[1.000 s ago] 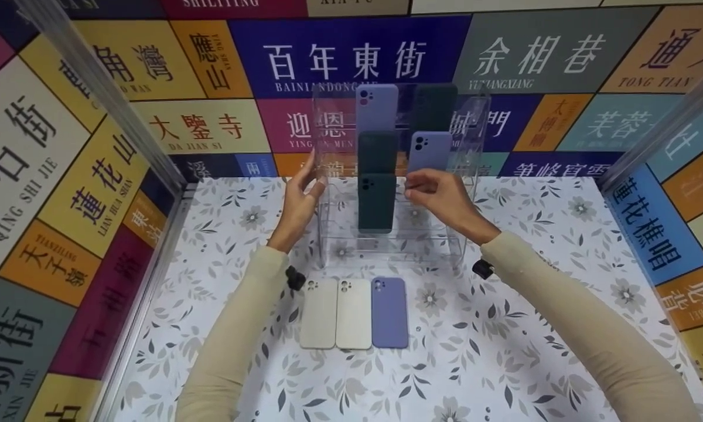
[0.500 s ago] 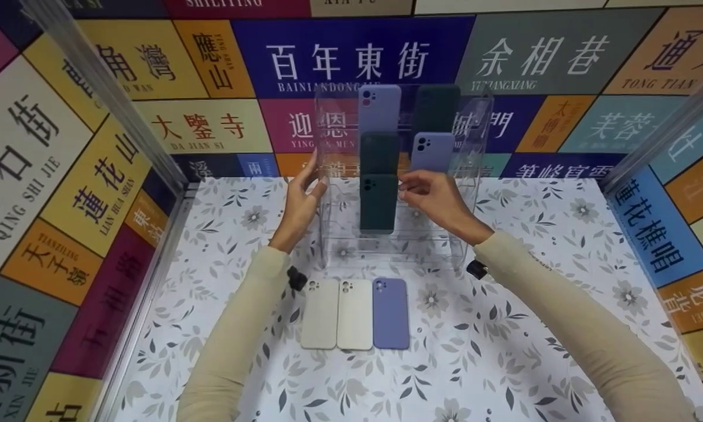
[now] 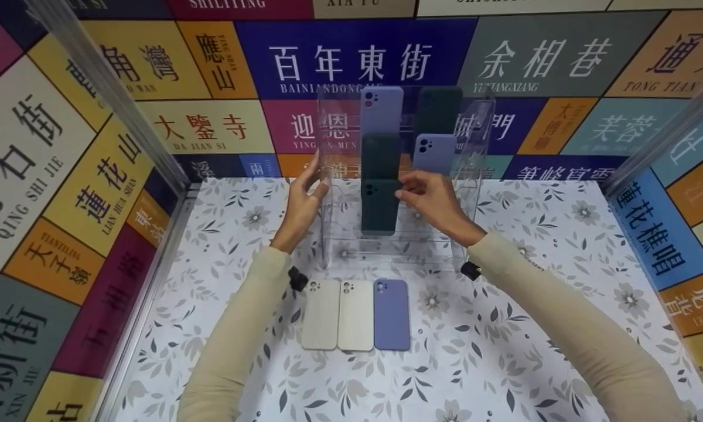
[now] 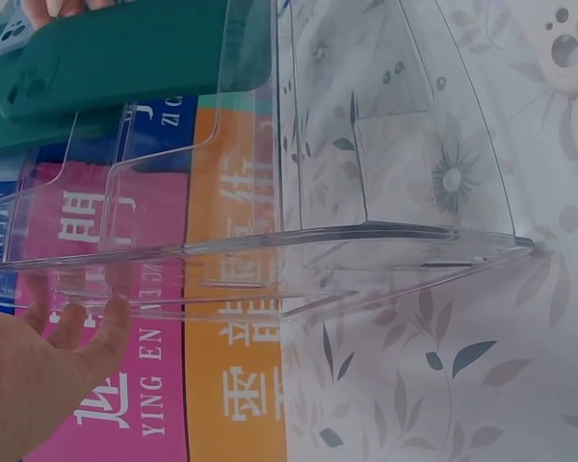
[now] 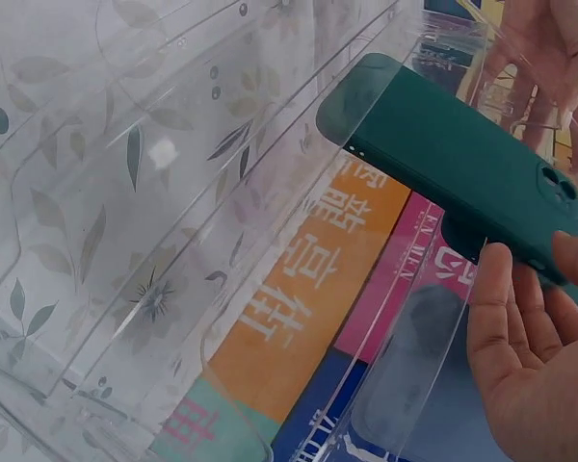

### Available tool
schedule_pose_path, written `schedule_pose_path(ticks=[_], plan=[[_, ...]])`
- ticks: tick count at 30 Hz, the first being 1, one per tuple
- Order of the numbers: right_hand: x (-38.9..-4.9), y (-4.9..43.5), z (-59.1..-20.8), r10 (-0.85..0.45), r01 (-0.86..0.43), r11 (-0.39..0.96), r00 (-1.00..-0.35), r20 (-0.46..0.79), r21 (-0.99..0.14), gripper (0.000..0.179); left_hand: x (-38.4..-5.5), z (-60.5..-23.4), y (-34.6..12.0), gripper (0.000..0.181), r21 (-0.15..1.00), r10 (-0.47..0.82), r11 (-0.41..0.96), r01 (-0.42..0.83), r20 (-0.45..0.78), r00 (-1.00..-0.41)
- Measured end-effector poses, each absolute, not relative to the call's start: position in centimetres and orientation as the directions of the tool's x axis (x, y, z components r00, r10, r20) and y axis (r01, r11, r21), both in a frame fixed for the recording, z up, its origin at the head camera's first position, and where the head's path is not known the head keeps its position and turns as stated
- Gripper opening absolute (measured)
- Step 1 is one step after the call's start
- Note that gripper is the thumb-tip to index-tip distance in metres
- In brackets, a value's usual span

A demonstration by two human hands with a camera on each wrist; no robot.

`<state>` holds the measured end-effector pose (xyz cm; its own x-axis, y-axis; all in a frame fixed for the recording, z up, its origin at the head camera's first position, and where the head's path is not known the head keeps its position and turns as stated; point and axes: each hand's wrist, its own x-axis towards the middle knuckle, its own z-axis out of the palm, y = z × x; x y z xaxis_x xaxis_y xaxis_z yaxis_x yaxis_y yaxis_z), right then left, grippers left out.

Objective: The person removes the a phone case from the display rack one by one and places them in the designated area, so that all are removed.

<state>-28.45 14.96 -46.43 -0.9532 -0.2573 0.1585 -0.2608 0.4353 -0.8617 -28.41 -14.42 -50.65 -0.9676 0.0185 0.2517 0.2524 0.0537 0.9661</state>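
Note:
A clear acrylic stand (image 3: 468, 228) with stepped tiers holds several phone cases. My left hand (image 3: 301, 205) grips its left side panel, the thumb and fingers on opposite faces in the left wrist view. On the front tier a dark green phone case (image 3: 379, 208) leans upright, its camera holes at the top left. My right hand (image 3: 436, 199) pinches that case's right edge near the top; in the right wrist view the thumb lies at the camera end and the fingers reach behind. Another green case (image 3: 381, 155) stands directly behind, with a lavender case (image 3: 382, 111) above it.
Right of these, a lavender case (image 3: 434, 151) stands before a dark green one (image 3: 439, 111). Two cream cases (image 3: 320, 316) and a lavender case (image 3: 391, 316) lie side by side on the flower-patterned table (image 3: 504, 351). Printed walls (image 3: 351, 53) enclose the back and sides.
My right hand has moved left from beside the front green phone case onto its edge. That case's top now sits slightly lower. My left hand stays on the stand.

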Motion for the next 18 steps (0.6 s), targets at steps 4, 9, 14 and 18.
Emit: schedule_pose_path(ticks=[4, 9, 14, 18], plan=[[-28.3, 15.1, -46.9, -0.259, -0.287, 0.380, -0.946, 0.197, -0.879, 0.020, -28.4, -50.6, -14.4, 0.070, 0.968, 0.016, 0.054, 0.247, 0.246, -0.969], [-27.8, 15.5, -47.4, -0.240, -0.285, 0.311, -0.947, 0.215, -0.907, 0.019, -28.4, -50.6, -14.3, 0.070, 0.967, 0.016, 0.054, 0.248, 0.248, -0.969], [-27.0, 16.1, -46.9, -0.208, -0.285, 0.282, -0.950, 0.231, -0.916, 0.021, -28.4, -50.6, -14.3, 0.070, 0.971, 0.014, 0.059, 0.233, 0.232, -0.973], [-26.5, 16.9, -46.3, -0.198, -0.286, 0.277, -0.951, 0.237, -0.917, 0.020, -28.5, -50.6, -14.3, 0.071, 0.972, 0.008, 0.064, 0.226, 0.226, -0.974]])
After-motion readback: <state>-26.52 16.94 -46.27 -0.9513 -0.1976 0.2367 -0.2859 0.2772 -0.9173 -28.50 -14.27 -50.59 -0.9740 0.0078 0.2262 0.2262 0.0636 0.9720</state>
